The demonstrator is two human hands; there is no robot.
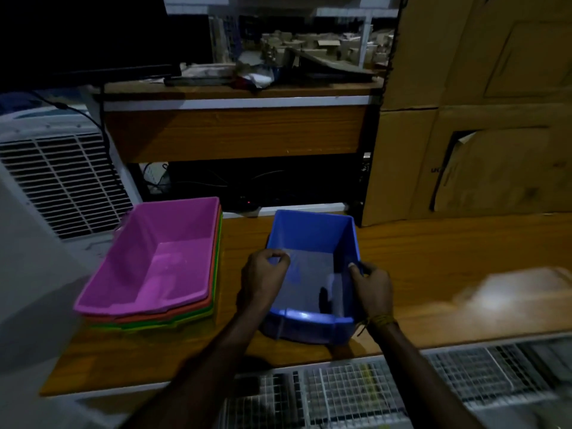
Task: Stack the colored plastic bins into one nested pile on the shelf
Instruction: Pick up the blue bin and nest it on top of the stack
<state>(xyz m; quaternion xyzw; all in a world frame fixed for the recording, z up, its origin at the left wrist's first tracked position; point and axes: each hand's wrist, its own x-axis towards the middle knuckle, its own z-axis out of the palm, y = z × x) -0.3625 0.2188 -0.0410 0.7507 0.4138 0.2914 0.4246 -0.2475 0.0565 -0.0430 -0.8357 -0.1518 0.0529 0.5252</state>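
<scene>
A blue plastic bin (312,239) sits on the wooden shelf (433,258), tilted slightly toward me. My left hand (264,277) grips its left rim, and my right hand (371,287) grips its right rim. To the left stands a nested pile with a pink bin (161,252) on top, an orange bin (185,311) under it and green bins (173,324) at the bottom. The blue bin is apart from that pile.
A white cooler with a grille (62,181) stands at the left behind the pile. Cardboard boxes (479,119) rise at the right. A wooden desk (235,131) is behind the shelf. A wire mesh rack (402,391) lies below the shelf's front edge.
</scene>
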